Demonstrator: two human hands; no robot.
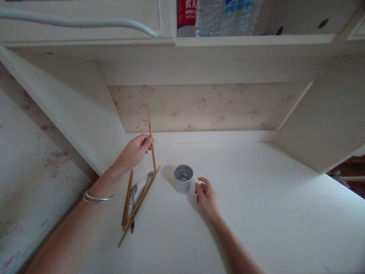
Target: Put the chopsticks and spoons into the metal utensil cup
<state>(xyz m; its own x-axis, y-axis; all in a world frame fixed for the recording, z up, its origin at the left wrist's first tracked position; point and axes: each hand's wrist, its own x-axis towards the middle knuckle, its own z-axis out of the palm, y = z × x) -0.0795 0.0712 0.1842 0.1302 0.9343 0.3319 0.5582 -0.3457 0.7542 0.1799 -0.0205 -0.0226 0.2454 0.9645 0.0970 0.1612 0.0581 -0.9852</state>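
My left hand (142, 147) pinches a wooden chopstick (149, 121) near its middle and holds it almost upright, its lower end by the tips of a pile. In that pile on the white tabletop lie more wooden chopsticks (140, 207) and several spoons (142, 185), some metal and one with a white part. A small round metal cup (183, 186) with holes in its bottom stands upright in the middle. Just right of the cup is my right hand (205, 195), holding nothing, its fingers loosely bent and apart from each other; a small gap separates it from the cup.
A white desk (256, 220) has side panels at left and right and a floral back wall (199, 108). Overhead, a shelf (256, 40) holds plastic bottles (222, 19) and a red-labelled pack (186, 15). A pale cable (85, 22) hangs at the upper left.
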